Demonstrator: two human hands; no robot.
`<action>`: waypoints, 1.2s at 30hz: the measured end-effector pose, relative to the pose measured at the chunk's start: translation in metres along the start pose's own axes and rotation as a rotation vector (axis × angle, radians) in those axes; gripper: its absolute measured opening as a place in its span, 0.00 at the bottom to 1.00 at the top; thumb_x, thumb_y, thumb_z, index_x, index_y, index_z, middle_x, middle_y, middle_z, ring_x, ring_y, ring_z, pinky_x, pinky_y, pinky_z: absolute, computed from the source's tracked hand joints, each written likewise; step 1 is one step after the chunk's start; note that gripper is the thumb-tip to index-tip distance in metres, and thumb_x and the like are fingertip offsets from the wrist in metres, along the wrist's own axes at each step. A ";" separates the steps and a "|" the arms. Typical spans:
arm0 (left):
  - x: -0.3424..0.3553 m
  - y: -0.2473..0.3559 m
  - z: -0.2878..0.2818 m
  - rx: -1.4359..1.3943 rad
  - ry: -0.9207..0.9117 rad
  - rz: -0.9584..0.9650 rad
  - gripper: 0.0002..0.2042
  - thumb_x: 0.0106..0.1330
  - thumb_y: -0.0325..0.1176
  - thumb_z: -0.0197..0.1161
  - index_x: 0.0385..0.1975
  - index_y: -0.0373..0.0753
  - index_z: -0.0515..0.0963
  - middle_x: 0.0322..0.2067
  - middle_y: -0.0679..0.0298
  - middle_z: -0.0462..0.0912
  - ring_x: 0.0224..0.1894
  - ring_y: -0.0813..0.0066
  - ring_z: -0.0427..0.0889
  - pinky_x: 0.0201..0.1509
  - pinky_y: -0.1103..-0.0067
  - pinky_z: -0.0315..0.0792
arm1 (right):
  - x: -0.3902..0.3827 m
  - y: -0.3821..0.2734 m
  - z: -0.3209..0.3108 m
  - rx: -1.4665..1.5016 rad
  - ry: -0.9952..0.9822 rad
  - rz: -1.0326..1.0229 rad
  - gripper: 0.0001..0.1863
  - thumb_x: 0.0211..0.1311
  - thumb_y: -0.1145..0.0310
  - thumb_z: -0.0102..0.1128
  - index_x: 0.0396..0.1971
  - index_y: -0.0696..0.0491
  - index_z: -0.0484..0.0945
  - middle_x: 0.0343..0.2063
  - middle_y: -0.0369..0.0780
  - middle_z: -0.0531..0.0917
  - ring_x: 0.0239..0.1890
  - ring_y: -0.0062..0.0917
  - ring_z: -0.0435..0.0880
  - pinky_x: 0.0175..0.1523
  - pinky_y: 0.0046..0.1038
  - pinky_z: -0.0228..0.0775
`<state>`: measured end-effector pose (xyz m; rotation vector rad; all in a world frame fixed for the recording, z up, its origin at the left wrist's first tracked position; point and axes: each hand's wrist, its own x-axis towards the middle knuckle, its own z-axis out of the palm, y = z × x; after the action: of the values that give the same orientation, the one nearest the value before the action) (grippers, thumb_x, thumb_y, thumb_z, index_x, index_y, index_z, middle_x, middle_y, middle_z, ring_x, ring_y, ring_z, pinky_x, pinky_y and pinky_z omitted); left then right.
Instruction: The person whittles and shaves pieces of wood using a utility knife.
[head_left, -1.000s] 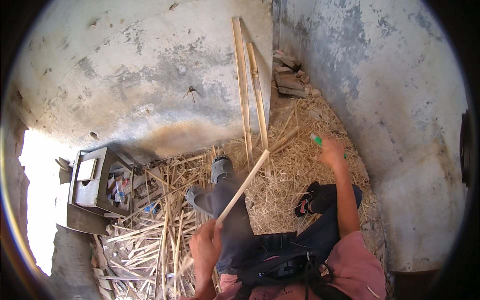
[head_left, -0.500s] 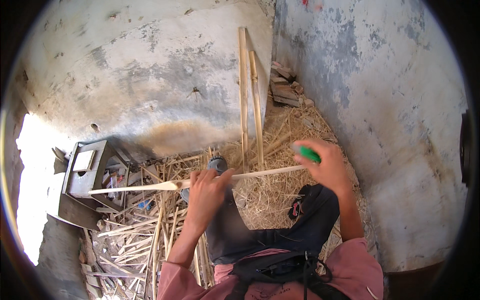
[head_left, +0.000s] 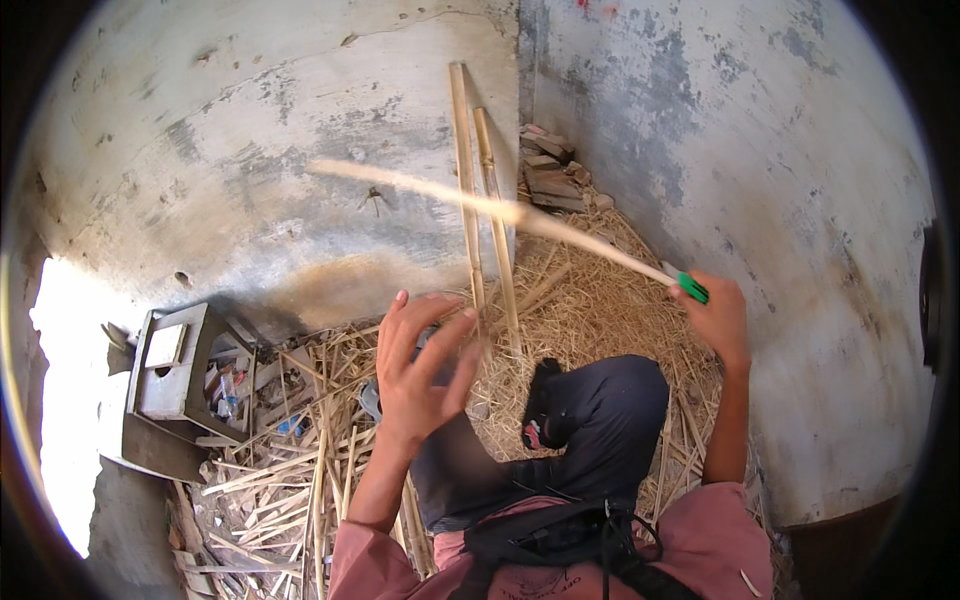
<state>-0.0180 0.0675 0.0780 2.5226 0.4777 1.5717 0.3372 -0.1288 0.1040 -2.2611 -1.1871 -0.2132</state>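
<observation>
My left hand is raised over my left leg, fingers spread and holding nothing. Off to the right, my right hand is closed around a green-handled knife and the end of a pale bamboo strip. The strip slants up to the left across the view, above my left hand, slightly blurred. My bent legs are below, the right foot in a black sandal.
Two bamboo pieces lean on the back wall. Broken bricks fill the corner beside the right wall. Straw shavings and cut strips cover the floor. A battered box stands by a bright opening at left.
The strip has left my left hand and swung up to a slant in my right hand, which has moved right. My left hand has opened and risen.
</observation>
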 end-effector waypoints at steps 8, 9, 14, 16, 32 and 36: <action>-0.083 -0.083 0.057 0.201 -0.430 -0.366 0.17 0.68 0.40 0.72 0.54 0.44 0.86 0.56 0.56 0.83 0.63 0.51 0.79 0.73 0.57 0.66 | -0.165 0.310 0.089 0.038 0.058 0.344 0.16 0.59 0.61 0.70 0.33 0.60 0.81 0.21 0.45 0.78 0.26 0.31 0.75 0.38 0.39 0.70; -0.090 -0.086 0.061 0.290 -0.520 -0.381 0.17 0.68 0.42 0.72 0.53 0.44 0.86 0.55 0.57 0.84 0.63 0.52 0.79 0.74 0.58 0.65 | -0.204 0.332 0.098 -0.002 0.051 0.391 0.16 0.58 0.61 0.70 0.34 0.61 0.81 0.22 0.46 0.78 0.26 0.31 0.76 0.38 0.39 0.70; -0.093 -0.082 0.066 0.326 -0.536 -0.429 0.16 0.67 0.44 0.72 0.49 0.44 0.87 0.52 0.60 0.86 0.61 0.56 0.80 0.73 0.60 0.65 | -0.414 0.372 0.136 -0.250 0.055 0.616 0.14 0.65 0.64 0.72 0.37 0.62 0.85 0.23 0.45 0.80 0.29 0.38 0.78 0.42 0.41 0.73; -0.097 -0.084 0.052 0.372 -0.513 -0.453 0.15 0.66 0.43 0.72 0.48 0.44 0.87 0.51 0.61 0.86 0.60 0.57 0.81 0.73 0.61 0.65 | -0.443 0.344 0.145 -0.141 -0.064 0.790 0.11 0.67 0.67 0.70 0.39 0.60 0.86 0.25 0.46 0.83 0.30 0.38 0.80 0.43 0.44 0.75; -0.094 -0.078 0.059 0.314 -0.420 -0.543 0.14 0.64 0.42 0.73 0.45 0.43 0.87 0.45 0.59 0.86 0.55 0.57 0.82 0.69 0.61 0.67 | -0.427 0.361 0.188 -0.106 -0.370 1.057 0.09 0.70 0.70 0.65 0.41 0.57 0.89 0.28 0.47 0.87 0.32 0.41 0.84 0.46 0.50 0.77; -0.087 -0.074 0.067 0.315 -0.422 -0.522 0.14 0.64 0.42 0.74 0.45 0.43 0.87 0.42 0.61 0.86 0.54 0.58 0.83 0.65 0.62 0.69 | -0.312 0.322 0.265 0.061 -0.273 0.646 0.14 0.70 0.65 0.60 0.44 0.56 0.89 0.30 0.48 0.87 0.35 0.46 0.85 0.46 0.51 0.75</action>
<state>-0.0086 0.1119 -0.0466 2.5349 1.2659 0.8055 0.3767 -0.3449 -0.3679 -2.5378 -0.5139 0.3841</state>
